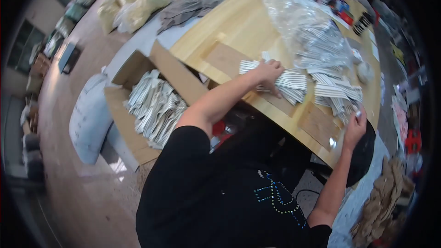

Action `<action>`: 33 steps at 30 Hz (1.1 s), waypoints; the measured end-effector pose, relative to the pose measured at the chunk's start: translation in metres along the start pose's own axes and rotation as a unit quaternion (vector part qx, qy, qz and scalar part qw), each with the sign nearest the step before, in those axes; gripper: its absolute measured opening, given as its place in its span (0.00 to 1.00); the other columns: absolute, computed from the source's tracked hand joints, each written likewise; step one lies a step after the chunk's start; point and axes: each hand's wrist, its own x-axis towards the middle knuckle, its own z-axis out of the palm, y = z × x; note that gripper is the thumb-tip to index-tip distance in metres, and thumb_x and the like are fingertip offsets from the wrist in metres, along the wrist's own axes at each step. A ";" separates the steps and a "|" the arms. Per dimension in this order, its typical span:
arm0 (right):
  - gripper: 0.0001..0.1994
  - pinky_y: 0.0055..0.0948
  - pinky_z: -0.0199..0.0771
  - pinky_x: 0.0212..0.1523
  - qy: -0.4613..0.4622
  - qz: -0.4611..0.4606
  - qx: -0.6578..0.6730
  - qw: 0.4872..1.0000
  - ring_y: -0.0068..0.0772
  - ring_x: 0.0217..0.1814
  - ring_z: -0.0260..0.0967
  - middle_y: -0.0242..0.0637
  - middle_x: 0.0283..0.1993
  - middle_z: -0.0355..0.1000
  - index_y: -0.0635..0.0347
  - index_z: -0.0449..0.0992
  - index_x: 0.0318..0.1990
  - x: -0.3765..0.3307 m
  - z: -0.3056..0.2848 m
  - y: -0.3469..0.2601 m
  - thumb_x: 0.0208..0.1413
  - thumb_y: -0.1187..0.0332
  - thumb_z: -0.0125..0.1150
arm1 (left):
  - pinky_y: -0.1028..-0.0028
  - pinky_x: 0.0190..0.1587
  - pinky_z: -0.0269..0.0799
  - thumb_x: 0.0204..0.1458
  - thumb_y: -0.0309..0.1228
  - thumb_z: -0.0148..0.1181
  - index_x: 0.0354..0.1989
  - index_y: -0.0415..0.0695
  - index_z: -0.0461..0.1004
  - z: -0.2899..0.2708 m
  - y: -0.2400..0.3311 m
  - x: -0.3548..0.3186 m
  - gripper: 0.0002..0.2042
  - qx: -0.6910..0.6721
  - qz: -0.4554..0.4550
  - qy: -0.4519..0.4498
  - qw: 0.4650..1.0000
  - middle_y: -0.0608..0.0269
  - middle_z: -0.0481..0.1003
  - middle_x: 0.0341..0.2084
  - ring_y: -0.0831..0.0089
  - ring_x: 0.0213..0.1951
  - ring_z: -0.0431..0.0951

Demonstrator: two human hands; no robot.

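Observation:
My left hand [270, 76] lies across a small stack of black-and-white striped fabric strips [294, 85] on the wooden table. Its thumb and fingers are spread apart over the cloth. More striped strips [337, 91] lie loosely fanned to the right of that stack. At their near right end my right hand [355, 127] is closed in a pinch, close to the table's right edge. Something small and whitish shows at its fingertips, too small to name. Beyond the strips, a clear plastic bag [317, 41] holds more striped cloth.
To my left stands an open cardboard box [124, 128] filled with striped strips [156, 105]. A stuffed white sack [89, 115] leans beside it. The wooden table [248, 14] has brown patches along its near edge. Yellowish bags [138, 7] and grey cloth [188, 11] lie at the far left.

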 end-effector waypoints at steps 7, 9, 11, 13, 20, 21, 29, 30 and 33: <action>0.18 0.23 0.69 0.52 -0.035 0.047 -0.021 0.998 0.25 0.50 0.71 0.39 0.51 0.73 0.68 0.67 0.60 0.003 -0.010 0.030 0.63 0.77 0.53 | 0.56 0.42 0.72 0.42 0.32 0.63 0.37 0.41 0.71 0.034 -0.001 -0.033 0.14 0.008 -0.073 0.228 0.971 0.52 0.72 0.35 0.50 0.41 0.75; 0.18 0.24 0.69 0.53 -0.035 0.034 0.016 0.999 0.25 0.51 0.70 0.39 0.52 0.72 0.68 0.67 0.60 0.003 -0.002 0.024 0.63 0.77 0.53 | 0.56 0.43 0.73 0.41 0.26 0.61 0.37 0.39 0.71 0.028 -0.005 -0.040 0.12 -0.056 -0.098 0.218 0.969 0.47 0.72 0.34 0.48 0.40 0.75; 0.18 0.25 0.69 0.54 -0.026 0.032 0.014 0.999 0.25 0.51 0.70 0.39 0.53 0.72 0.68 0.67 0.60 0.003 0.002 0.022 0.63 0.77 0.53 | 0.56 0.43 0.73 0.42 0.25 0.59 0.37 0.39 0.72 0.011 -0.007 -0.053 0.12 -0.062 -0.114 0.206 0.970 0.47 0.73 0.35 0.48 0.40 0.75; 0.18 0.25 0.68 0.54 -0.017 0.034 0.013 0.999 0.25 0.52 0.70 0.39 0.53 0.72 0.68 0.67 0.60 0.003 0.006 0.023 0.63 0.77 0.53 | 0.56 0.44 0.73 0.42 0.24 0.58 0.38 0.39 0.72 -0.017 -0.012 -0.083 0.12 -0.071 -0.143 0.210 0.965 0.47 0.73 0.36 0.48 0.41 0.76; 0.17 0.24 0.68 0.54 0.005 0.044 0.029 0.999 0.25 0.54 0.70 0.41 0.55 0.71 0.69 0.67 0.60 0.006 -0.001 0.028 0.64 0.77 0.52 | 0.58 0.42 0.72 0.41 0.21 0.59 0.38 0.41 0.72 -0.121 -0.103 -0.274 0.13 0.140 -0.278 0.389 0.867 0.51 0.73 0.35 0.50 0.39 0.75; 0.17 0.23 0.69 0.53 0.016 0.039 0.036 0.998 0.24 0.52 0.69 0.40 0.53 0.72 0.68 0.67 0.60 0.002 -0.001 0.027 0.64 0.78 0.52 | 0.57 0.40 0.72 0.42 0.22 0.61 0.38 0.42 0.72 -0.126 -0.123 -0.304 0.13 0.168 -0.315 0.379 0.854 0.52 0.74 0.35 0.51 0.39 0.75; 0.17 0.24 0.69 0.54 0.042 0.080 -0.027 0.996 0.24 0.53 0.70 0.38 0.53 0.73 0.67 0.68 0.60 -0.026 -0.033 0.021 0.64 0.75 0.54 | 0.54 0.46 0.73 0.46 0.27 0.57 0.41 0.42 0.71 -0.018 -0.285 -0.432 0.12 0.235 -0.512 0.143 0.814 0.51 0.74 0.41 0.51 0.44 0.76; 0.17 0.24 0.69 0.54 0.057 0.095 -0.055 0.992 0.24 0.53 0.70 0.38 0.53 0.73 0.67 0.68 0.60 -0.030 -0.046 0.016 0.64 0.75 0.54 | 0.54 0.46 0.73 0.46 0.27 0.57 0.41 0.42 0.71 -0.005 -0.296 -0.422 0.12 0.225 -0.488 0.129 0.833 0.51 0.74 0.41 0.51 0.44 0.76; 0.18 0.21 0.69 0.53 0.063 0.103 -0.067 0.990 0.23 0.51 0.71 0.35 0.51 0.74 0.66 0.69 0.60 -0.029 -0.057 -0.012 0.63 0.73 0.56 | 0.52 0.51 0.70 0.55 0.34 0.50 0.48 0.43 0.71 0.038 -0.330 -0.433 0.15 0.178 -0.572 -0.035 0.800 0.52 0.74 0.48 0.53 0.50 0.75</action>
